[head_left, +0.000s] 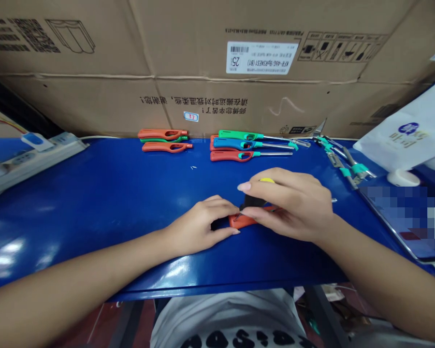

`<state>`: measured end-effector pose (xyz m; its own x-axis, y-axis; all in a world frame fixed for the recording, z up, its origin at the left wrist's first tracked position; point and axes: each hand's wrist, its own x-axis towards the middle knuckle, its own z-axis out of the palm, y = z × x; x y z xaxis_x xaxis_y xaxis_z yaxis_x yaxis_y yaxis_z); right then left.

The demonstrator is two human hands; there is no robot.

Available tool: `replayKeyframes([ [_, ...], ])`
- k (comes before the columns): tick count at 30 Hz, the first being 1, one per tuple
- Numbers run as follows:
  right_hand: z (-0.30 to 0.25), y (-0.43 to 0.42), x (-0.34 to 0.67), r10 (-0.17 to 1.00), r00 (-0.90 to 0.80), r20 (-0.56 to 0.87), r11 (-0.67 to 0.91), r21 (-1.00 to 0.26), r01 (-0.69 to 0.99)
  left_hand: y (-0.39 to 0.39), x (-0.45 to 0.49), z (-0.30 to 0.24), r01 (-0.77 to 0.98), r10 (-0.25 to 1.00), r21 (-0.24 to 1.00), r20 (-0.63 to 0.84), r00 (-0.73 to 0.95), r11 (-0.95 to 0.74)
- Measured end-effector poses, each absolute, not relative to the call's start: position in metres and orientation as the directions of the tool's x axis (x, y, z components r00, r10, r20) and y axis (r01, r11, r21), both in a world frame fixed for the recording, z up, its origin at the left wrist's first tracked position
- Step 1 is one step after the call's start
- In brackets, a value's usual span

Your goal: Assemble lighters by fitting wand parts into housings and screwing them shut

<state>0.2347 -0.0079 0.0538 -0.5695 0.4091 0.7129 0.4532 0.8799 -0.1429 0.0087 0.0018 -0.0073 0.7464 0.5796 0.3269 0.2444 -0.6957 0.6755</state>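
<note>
An orange lighter body (240, 221) lies on the blue table (105, 193) near its front edge. My left hand (201, 227) pinches its left end with curled fingers. My right hand (290, 205) is closed over a tool with a black body and a yellow top (266, 180), pressing it down on the lighter. A thin metal tip shows to the right of my right hand.
Orange and green lighter handles (165, 140) lie at the back middle. Finished long-nosed lighters (252, 144) lie beside them. Loose metal nozzles with teal collars (342, 162) are at the right. Cardboard boxes (217, 63) wall the back; a power strip (32, 154) sits left.
</note>
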Motion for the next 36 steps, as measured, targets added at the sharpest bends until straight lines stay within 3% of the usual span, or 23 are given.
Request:
replayKeyframes([
  [6,0.054,-0.01,0.23,0.517,-0.559,0.648,0.853,-0.444,0.275,-0.002,0.01,-0.005,0.291,0.603,0.646,0.332,0.726,-0.706],
  [11,0.049,-0.008,0.225,0.457,-0.412,0.789,0.874,-0.312,0.371,-0.004,0.012,-0.006,0.305,0.602,0.627,0.335,0.725,-0.717],
  [14,0.047,-0.009,0.225,0.412,-0.441,0.797,0.897,-0.271,0.349,-0.004,0.012,-0.007,0.321,0.615,0.626,0.33,0.717,-0.71],
  [18,0.05,-0.016,0.221,0.511,-0.54,0.669,0.853,-0.473,0.222,-0.007,0.013,-0.007,0.352,0.637,0.614,0.335,0.695,-0.707],
  [20,0.051,-0.019,0.219,0.525,-0.504,0.686,0.844,-0.498,0.201,-0.009,0.015,-0.006,0.371,0.644,0.609,0.317,0.696,-0.701],
  [23,0.049,-0.019,0.217,0.447,-0.412,0.794,0.889,-0.345,0.3,-0.011,0.017,-0.004,0.375,0.649,0.612,0.312,0.694,-0.696],
  [26,0.05,-0.017,0.221,0.405,-0.447,0.797,0.889,-0.231,0.395,-0.012,0.018,-0.005,0.386,0.659,0.61,0.316,0.682,-0.692],
  [28,0.052,-0.016,0.224,0.418,-0.535,0.734,0.903,-0.273,0.33,-0.012,0.018,-0.005,0.389,0.66,0.602,0.326,0.677,-0.697],
  [32,0.054,-0.014,0.225,0.494,-0.592,0.637,0.848,-0.505,0.163,-0.012,0.018,-0.006,0.395,0.653,0.582,0.338,0.678,-0.711],
  [36,0.049,-0.009,0.223,0.461,-0.436,0.773,0.887,-0.391,0.244,-0.013,0.019,-0.006,0.399,0.649,0.577,0.327,0.687,-0.713],
])
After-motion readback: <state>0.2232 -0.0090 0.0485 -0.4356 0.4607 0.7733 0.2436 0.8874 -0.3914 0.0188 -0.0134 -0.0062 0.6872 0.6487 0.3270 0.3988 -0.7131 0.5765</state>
